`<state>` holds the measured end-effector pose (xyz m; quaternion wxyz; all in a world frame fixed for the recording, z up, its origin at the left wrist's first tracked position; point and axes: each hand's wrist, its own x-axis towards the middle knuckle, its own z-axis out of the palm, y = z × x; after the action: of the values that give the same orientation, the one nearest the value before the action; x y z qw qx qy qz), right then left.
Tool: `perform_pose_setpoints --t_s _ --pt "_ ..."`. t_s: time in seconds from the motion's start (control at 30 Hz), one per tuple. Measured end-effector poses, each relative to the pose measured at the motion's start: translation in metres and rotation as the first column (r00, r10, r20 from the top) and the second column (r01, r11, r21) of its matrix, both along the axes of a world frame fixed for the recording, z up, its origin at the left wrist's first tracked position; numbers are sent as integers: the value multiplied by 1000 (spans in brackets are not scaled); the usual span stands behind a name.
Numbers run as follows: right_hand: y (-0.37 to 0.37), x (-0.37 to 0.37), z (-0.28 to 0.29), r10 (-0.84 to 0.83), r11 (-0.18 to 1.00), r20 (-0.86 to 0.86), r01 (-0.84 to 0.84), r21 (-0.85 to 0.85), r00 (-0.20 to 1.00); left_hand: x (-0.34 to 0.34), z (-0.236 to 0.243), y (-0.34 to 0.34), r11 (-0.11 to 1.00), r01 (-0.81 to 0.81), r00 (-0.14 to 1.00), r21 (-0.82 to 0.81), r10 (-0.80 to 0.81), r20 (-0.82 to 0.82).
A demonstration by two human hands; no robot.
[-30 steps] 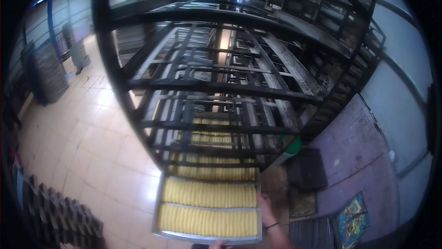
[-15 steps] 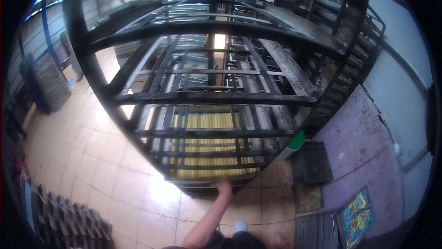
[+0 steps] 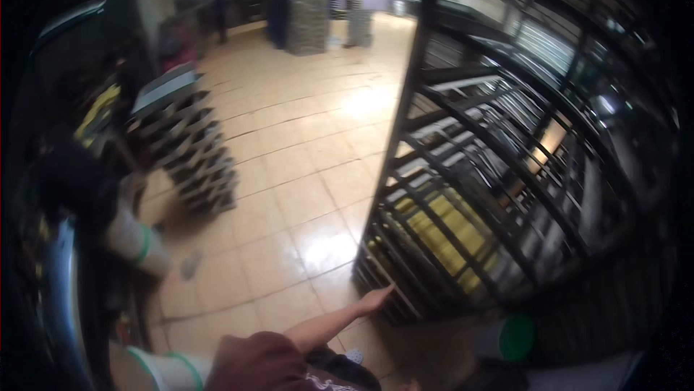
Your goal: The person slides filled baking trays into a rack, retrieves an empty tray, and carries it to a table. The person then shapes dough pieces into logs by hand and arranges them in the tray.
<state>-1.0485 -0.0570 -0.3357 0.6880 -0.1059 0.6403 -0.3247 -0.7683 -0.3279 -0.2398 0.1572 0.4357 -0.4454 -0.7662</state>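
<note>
My left hand (image 3: 376, 301) reaches out to the near lower edge of a tall dark metal rack (image 3: 473, 120). Its fingers are closed over the front rim of a tray (image 3: 394, 291), though motion blur softens the detail. Yellow stick-like pieces (image 3: 444, 235) lie in close rows inside the rack, seen through its bars. Only a sliver of my right hand (image 3: 413, 385) shows at the bottom edge, and its fingers cannot be made out.
A stack of dark trays (image 3: 191, 149) stands on the tiled floor to the left. White containers with green bands (image 3: 137, 243) are near it. A green-lidded container (image 3: 515, 338) sits beside the rack at lower right. Farther back rise tall stacks (image 3: 307, 19).
My view has swung to the left, so the rack now appears at the right and tilted. My left hand stays at the tray's front rim; my right hand is still low.
</note>
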Motion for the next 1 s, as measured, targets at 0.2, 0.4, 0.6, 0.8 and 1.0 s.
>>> perform_pose_setpoints --t_s 0.2,0.4,0.6,0.8,1.0 --pt "-45 82 -10 278 959 31 -279 49 960 328 -121 244 987 147 493 -69 -13 870" --pt "-62 227 -13 536 835 53 -538 113 843 493 -150 538 681 -504 -275 -531 456 846" --pt "-89 399 -44 681 730 -18 -676 103 732 506 -101 535 103 -857 -431 -505 395 811" --pt "-74 591 -69 887 461 -103 -871 170 450 527 -120 604 -80 -900 -414 -429 467 781" --pt "-77 757 -70 923 -162 -339 -983 86 -182 463 -131 694 -279 -910 -409 -307 483 774"
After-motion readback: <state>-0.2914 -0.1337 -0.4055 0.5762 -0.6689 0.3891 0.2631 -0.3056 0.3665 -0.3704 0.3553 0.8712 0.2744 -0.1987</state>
